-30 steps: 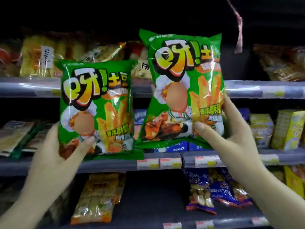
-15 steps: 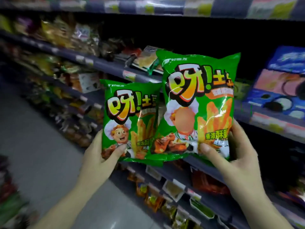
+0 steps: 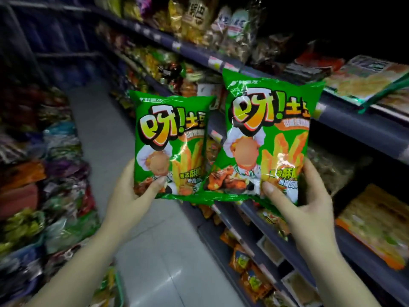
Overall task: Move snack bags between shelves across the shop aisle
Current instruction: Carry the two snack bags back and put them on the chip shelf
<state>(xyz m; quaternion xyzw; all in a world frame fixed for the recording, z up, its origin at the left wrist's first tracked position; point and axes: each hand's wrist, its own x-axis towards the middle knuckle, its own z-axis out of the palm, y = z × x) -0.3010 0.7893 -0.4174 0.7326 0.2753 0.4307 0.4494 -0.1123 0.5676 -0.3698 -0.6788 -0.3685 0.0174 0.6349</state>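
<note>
I hold two identical green snack bags upright in front of me, each printed with fries and a cartoon chef. My left hand (image 3: 130, 196) grips the lower left corner of the left green bag (image 3: 171, 138), thumb on its front. My right hand (image 3: 303, 204) grips the lower right corner of the right green bag (image 3: 265, 129), which sits a little higher and overlaps the left bag's edge. Both bags hang over the aisle, apart from the shelves.
Grey-blue shelves (image 3: 354, 120) full of snack packs run along the right, with price tags on their edges. Another rack of colourful bags (image 3: 44, 173) lines the left. The pale tiled aisle floor (image 3: 155, 251) runs between them into the dark.
The view has swung left, from facing the right-hand shelves to looking down the aisle. Both bags stay gripped as before, now closer and side by side over the floor.
</note>
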